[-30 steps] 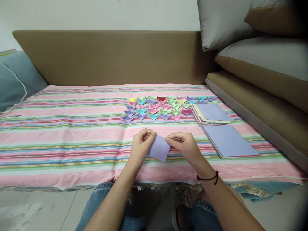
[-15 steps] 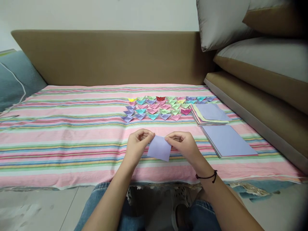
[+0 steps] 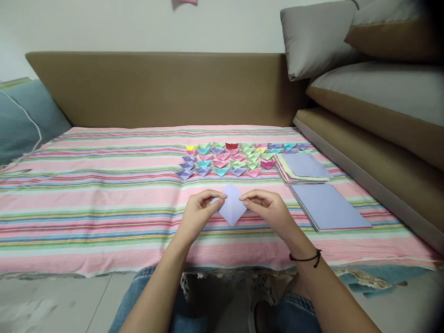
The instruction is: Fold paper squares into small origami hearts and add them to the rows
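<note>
A small light-purple sheet of paper (image 3: 232, 208) is held up between my two hands, turned so that it looks like a diamond with a faint crease down its middle. My left hand (image 3: 201, 208) pinches its left side between thumb and fingers. On the opposite side, my right hand (image 3: 267, 206) pinches the paper in the same way; a dark cord bracelet is on that wrist. Beyond the hands, several folded paper boats stand in rows, among them a red boat (image 3: 232, 146), a yellow boat (image 3: 191, 148) and a turquoise boat (image 3: 221, 171).
Right of the boats lies a stack of coloured paper squares (image 3: 308, 165), with a second, purple-topped paper stack (image 3: 331, 207) nearer me. All rest on a striped cloth (image 3: 104, 203). Large cushions (image 3: 378, 88) are piled on the right, and a brown backrest (image 3: 156, 88) stands behind.
The purple paper has turned from a roughly square-on position to a diamond, and both hands now pinch its side corners. My view has tipped slightly upward.
</note>
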Tool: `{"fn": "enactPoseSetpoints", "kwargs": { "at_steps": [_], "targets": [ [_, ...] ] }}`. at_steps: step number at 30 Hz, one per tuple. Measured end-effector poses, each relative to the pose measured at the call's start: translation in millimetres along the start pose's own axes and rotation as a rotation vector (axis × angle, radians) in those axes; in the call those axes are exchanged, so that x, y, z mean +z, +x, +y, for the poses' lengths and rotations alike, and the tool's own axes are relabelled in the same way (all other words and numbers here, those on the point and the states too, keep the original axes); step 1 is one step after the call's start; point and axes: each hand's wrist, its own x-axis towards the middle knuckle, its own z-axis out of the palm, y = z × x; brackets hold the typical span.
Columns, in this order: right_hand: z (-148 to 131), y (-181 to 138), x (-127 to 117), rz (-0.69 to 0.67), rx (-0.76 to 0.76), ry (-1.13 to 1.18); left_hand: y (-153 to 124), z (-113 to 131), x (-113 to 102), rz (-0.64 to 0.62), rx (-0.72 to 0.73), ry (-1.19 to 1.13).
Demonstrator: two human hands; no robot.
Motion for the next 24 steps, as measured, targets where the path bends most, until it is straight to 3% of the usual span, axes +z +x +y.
{"fn": "enactPoseSetpoints", "kwargs": {
  "at_steps": [4,8,24],
  "targets": [
    [-4.2,-2.2,-4.5,-0.043,0.079,0.066,-3.3,9.2,-8.9,-0.169,-0.065,-0.037],
    [-2.9,-3.1,-10.5,-0.129,0.118,0.143,-3.8,12.3,-12.1,-0.243,-0.054,-0.139],
    [-3.4,-1.8,-10.7,-0.051,0.053,0.080,-4.2,12.9,-10.6,-0.249,-0.120,-0.082]
  ]
}}
